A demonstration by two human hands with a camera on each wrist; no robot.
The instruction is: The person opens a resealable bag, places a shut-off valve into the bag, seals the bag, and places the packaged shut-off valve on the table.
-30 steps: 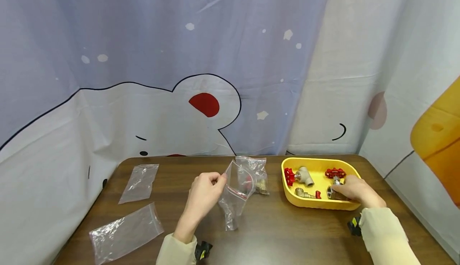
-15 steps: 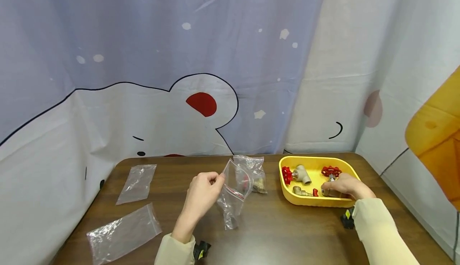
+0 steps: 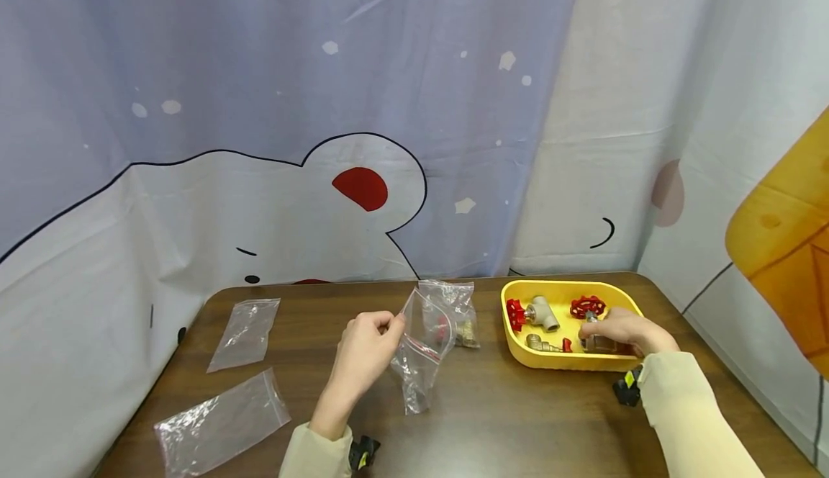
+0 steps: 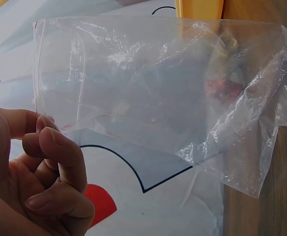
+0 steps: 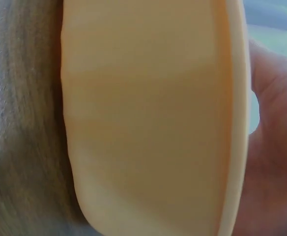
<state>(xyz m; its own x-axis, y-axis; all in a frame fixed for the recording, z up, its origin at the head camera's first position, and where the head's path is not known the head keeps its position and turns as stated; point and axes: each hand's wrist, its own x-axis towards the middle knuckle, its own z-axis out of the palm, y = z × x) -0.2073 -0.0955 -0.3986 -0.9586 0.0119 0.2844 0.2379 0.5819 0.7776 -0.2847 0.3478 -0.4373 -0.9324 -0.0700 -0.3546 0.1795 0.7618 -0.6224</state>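
Observation:
Left of centre, my left hand pinches the top edge of a clear zip-lock bag, which hangs with its mouth spread. In the left wrist view thumb and fingertips hold the bag's zip edge. My right hand reaches over the near rim of a yellow tray. Its fingers grip the metal body of a valve with a red handwheel; the palm partly hides the body. Beside it lie a grey tee-shaped valve and a small brass valve. The tray's wall fills most of the right wrist view.
Behind the held bag, another zip-lock bag contains brass and red parts. Two flat clear bags, a smaller one and a larger one, lie at the table's left. A printed curtain stands behind the brown table.
In the tray, the valve has shifted slightly left with my right hand, whose fingers have closed round its body. My left hand keeps the bag in place. The head view has turned slightly right.

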